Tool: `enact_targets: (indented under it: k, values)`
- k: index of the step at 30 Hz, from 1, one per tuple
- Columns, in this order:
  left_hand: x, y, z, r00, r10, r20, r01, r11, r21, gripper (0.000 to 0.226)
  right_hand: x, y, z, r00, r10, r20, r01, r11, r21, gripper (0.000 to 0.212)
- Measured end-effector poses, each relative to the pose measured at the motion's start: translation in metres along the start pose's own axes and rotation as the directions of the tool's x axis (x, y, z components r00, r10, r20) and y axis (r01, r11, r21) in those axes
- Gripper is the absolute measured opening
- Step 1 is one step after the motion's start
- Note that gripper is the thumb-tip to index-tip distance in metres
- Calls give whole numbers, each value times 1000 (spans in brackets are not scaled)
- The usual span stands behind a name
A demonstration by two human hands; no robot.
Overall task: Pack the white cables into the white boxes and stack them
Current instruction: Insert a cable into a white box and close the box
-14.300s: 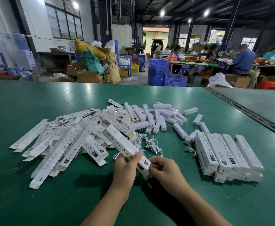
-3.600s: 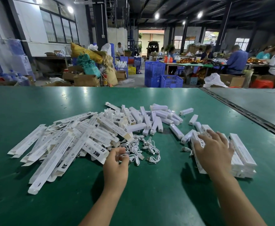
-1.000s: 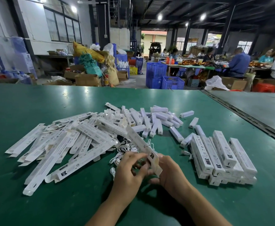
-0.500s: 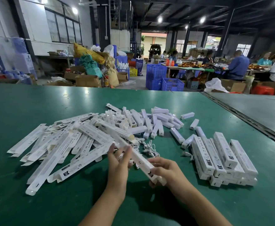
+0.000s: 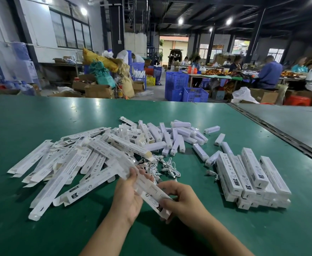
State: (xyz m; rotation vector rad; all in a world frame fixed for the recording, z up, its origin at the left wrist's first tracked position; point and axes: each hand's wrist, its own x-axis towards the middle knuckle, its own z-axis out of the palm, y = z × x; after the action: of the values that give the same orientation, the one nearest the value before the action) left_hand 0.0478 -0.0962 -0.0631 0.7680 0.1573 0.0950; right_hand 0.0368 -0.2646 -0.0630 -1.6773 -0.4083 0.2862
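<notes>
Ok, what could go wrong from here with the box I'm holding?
The loose cables lie tangled just beyond the held box, so lifting one may drag others along. The stack of packed boxes on the right sits uneven, so another box laid on top could slide off.

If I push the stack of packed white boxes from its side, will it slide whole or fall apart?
Probably it comes apart: the stack of packed boxes lies loose, upper boxes askew on the lower layer. They look like thin card, likely light. The green table looks smooth and glossy, so the bottom layer may slide.
</notes>
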Motion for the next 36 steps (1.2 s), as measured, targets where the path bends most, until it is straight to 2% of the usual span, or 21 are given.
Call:
enact_targets:
  k: [2, 4, 7, 8, 10, 12, 14, 18, 22, 26, 29, 32, 36]
  values:
    - [0, 1, 0, 998, -4, 61, 1, 998, 55, 41, 2, 1, -1, 999, -5, -52, 8, 998, 57, 37]
    - [-2, 0, 3, 992, -39, 120, 18, 985, 170, 58, 3, 1, -4, 994, 12, -112, 10, 981, 194, 39]
    - [-7, -12, 7, 988, 19, 155, -74, 930, 359, 56, 6, -1, -8, 987, 72, -141, -6, 907, 421, 28]
    - [-9, -18, 7, 983, 82, 163, -150, 875, 459, 52, 7, -2, -9, 986, 96, -139, -19, 880, 474, 25]
    - [-13, -28, 4, 952, 195, 238, -306, 677, 670, 54, 8, -1, -12, 982, 134, -136, -39, 837, 546, 22]
    - [-16, -36, 2, 928, 206, 312, -374, 480, 794, 61, 9, -1, -14, 974, 164, -156, -50, 827, 559, 22]
    - [-18, -38, 2, 929, 170, 330, -371, 406, 835, 60, 10, -1, -15, 963, 182, -197, -57, 858, 511, 19]
    - [-15, -36, 1, 917, 178, 357, -399, 403, 824, 69, 10, 4, -16, 960, 176, -220, -69, 904, 422, 9]
    - [-15, -31, -1, 908, 213, 361, -419, 417, 807, 71, 10, 5, -16, 968, 159, -195, -70, 915, 398, 12]
    - [-17, -23, 0, 898, 250, 363, -437, 403, 804, 79, 10, 1, -23, 981, 84, -176, -7, 917, 399, 18]
    - [-15, -21, 0, 897, 258, 359, -438, 406, 802, 85, 8, 3, -27, 983, 16, -183, 47, 941, 335, 28]
    - [-16, -20, 0, 898, 269, 348, -433, 399, 808, 72, 6, 5, -28, 984, -24, -177, 78, 951, 301, 30]
    - [-16, -19, 0, 891, 258, 374, -450, 394, 801, 49, 3, 2, -27, 980, -75, -186, 123, 958, 258, 21]
